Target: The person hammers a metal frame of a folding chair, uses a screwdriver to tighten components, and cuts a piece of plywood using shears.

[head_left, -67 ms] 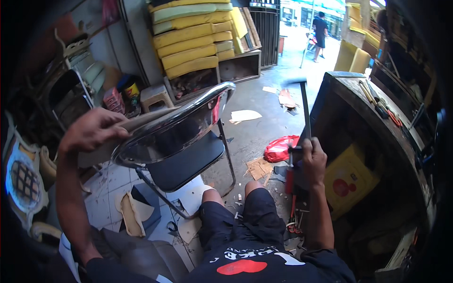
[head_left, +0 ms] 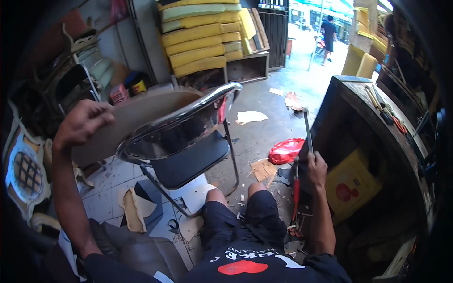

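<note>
My left hand (head_left: 85,123) has its fingers closed on the near left edge of a flat grey-brown board (head_left: 146,115). The board is tilted, and its right part lies beside the bare chrome back of a folding chair (head_left: 191,160) with a black seat. My right hand (head_left: 317,170) is wrapped round the shaft of a hammer (head_left: 308,132) held upright, its small head at the top, to the right of the chair. Between the hammer and the chair, a red plastic bag (head_left: 286,151) lies on the floor.
A dark wooden cabinet (head_left: 377,122) with tools on top stands close on my right. Yellow foam cushions (head_left: 198,47) are stacked at the back. Wood and foam scraps (head_left: 263,170) litter the floor. An ornate chair frame (head_left: 26,174) is at far left. Outside stands a person (head_left: 329,35).
The board has turned so that its broad face shows, where it was nearly edge-on. My right hand has lowered the hammer a little. The whole view has shifted slightly.
</note>
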`<action>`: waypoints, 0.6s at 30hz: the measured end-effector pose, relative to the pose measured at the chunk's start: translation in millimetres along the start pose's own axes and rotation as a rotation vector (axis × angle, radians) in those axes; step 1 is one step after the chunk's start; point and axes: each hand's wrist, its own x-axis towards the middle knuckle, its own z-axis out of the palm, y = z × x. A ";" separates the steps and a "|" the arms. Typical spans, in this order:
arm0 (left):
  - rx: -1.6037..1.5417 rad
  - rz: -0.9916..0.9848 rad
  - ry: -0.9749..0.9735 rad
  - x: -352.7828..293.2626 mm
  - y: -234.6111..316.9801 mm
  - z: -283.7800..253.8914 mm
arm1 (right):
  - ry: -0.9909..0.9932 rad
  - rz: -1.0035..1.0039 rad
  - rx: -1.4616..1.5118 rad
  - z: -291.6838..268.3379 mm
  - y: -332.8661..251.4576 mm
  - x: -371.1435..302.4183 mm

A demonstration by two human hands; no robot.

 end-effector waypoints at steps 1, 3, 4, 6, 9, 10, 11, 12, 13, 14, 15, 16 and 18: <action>-0.049 -0.055 0.185 -15.5 -16.9 -18.3 | -0.030 0.069 -0.042 21.9 40.7 4.2; -0.113 -0.068 0.422 -59.4 8.8 -66.1 | -0.185 0.131 -0.074 91.7 114.7 2.9; -0.220 -0.061 0.532 -70.4 -8.1 -55.9 | -0.198 0.182 -0.130 107.4 150.4 -0.8; -0.500 -0.027 0.802 -87.1 -12.2 -23.4 | -0.223 0.202 -0.234 121.8 213.5 -4.8; -0.714 -0.041 1.167 -121.1 -16.0 32.5 | -0.282 0.149 -0.134 161.8 314.0 -13.8; -0.786 0.031 1.138 -136.8 -1.4 49.7 | -0.294 0.179 -0.126 186.4 332.6 -19.5; -0.728 0.044 1.155 -155.6 20.5 59.3 | -0.389 0.293 -0.025 232.6 322.4 -38.9; -0.696 0.048 1.153 -163.5 31.4 79.4 | -0.481 0.422 0.045 266.7 316.6 -59.7; -0.563 0.003 1.154 -162.0 42.0 105.6 | -0.462 0.340 0.056 290.1 326.8 -56.6; -0.476 -0.039 1.152 -159.4 49.6 136.8 | -0.412 0.261 0.033 295.7 349.9 -37.5; -0.393 -0.078 1.144 -150.5 59.0 162.6 | -0.359 0.187 0.003 299.7 371.7 -18.2; -0.493 -0.012 0.979 -132.1 69.2 184.9 | -0.302 0.167 -0.043 285.6 395.7 10.6; -0.579 0.016 0.508 -82.3 96.0 242.4 | -0.429 0.389 0.066 290.8 380.1 -43.7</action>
